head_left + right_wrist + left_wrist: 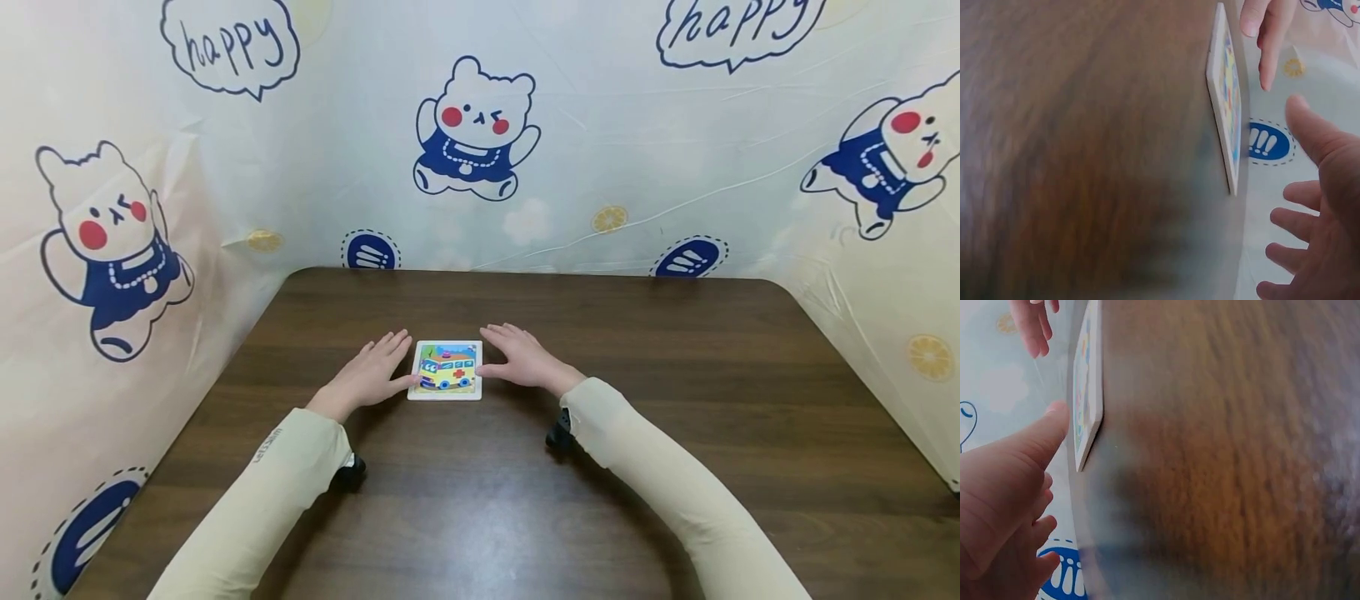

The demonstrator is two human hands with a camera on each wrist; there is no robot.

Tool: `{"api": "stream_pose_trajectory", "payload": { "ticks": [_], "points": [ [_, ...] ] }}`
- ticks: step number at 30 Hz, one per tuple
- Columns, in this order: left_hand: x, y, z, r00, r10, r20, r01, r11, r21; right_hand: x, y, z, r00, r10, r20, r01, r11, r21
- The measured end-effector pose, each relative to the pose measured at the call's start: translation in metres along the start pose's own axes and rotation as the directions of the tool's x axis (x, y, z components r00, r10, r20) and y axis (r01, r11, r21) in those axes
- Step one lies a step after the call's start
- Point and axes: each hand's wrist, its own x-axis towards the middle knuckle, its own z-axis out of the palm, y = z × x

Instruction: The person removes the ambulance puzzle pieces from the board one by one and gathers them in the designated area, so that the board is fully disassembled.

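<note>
White-rimmed picture board (447, 371), one; flanking hands (365, 377) (525, 359), two

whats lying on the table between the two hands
A square ambulance picture board lies flat on the wooden table, between the left hand and the right hand, as the head view shows.
</note>
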Motion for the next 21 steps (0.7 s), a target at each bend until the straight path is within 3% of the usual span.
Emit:
{"api": "stream_pose_trajectory", "payload": {
  "ticks": [7,15,21],
  "points": [
    [0.003,-0.004,0.004,0.997,0.039,0.063,-0.04,0.999,0.009,0.004,-0.005,0.011,0.999,-0.003,0.048,0.005,0.999,-0.04],
    [0.004,-0.005,0.006,0.993,0.072,0.097,-0.075,0.997,0.027,0.006,-0.01,0.015,0.995,0.0,0.103,0.012,0.993,-0.113],
    [0.003,-0.002,0.007,0.991,0.076,0.109,-0.081,0.996,0.044,0.004,-0.011,0.015,0.994,-0.005,0.113,0.018,0.994,-0.109]
  ]
}}
